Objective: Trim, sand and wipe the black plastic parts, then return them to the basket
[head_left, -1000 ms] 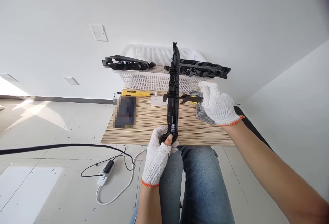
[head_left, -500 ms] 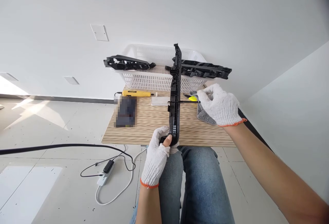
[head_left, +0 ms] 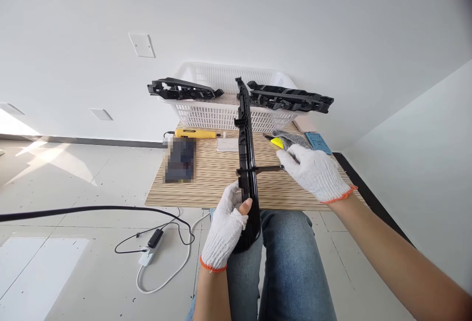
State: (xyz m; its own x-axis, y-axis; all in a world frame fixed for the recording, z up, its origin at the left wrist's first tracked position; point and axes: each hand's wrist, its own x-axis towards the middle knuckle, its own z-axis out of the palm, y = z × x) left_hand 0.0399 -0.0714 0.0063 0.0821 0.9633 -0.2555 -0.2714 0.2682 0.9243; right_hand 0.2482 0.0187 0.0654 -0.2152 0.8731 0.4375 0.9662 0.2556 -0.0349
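My left hand (head_left: pixel 224 227), in a white knit glove with a bare thumb, is closed around the lower part of a long black plastic trim piece (head_left: pixel 245 149). The piece stands up from my lap, its top leaning slightly left. My gloved right hand (head_left: pixel 311 169) pinches a thin dark file-like tool (head_left: pixel 269 167). That tool lies crosswise against the trim piece, just above my left hand, and its tip shows past the left edge. Its exact kind is too small to make out.
A white plastic basket (head_left: pixel 212 114) bears a left bundle of black parts (head_left: pixel 184 90) and a right bundle of black parts (head_left: pixel 295 99). On the striped table (head_left: pixel 206 183) lie a yellow power tool (head_left: pixel 195 134), white block (head_left: pixel 227 144), pixelated dark rectangle (head_left: pixel 180 161), yellow object (head_left: pixel 277 142), grey cloth (head_left: pixel 295 137) and blue pad (head_left: pixel 317 142).
The trim piece has shifted left and turned, its lower end now nearer my lap. My left hand grips higher along it. The right hand and tool have moved down toward me, uncovering the blue pad.
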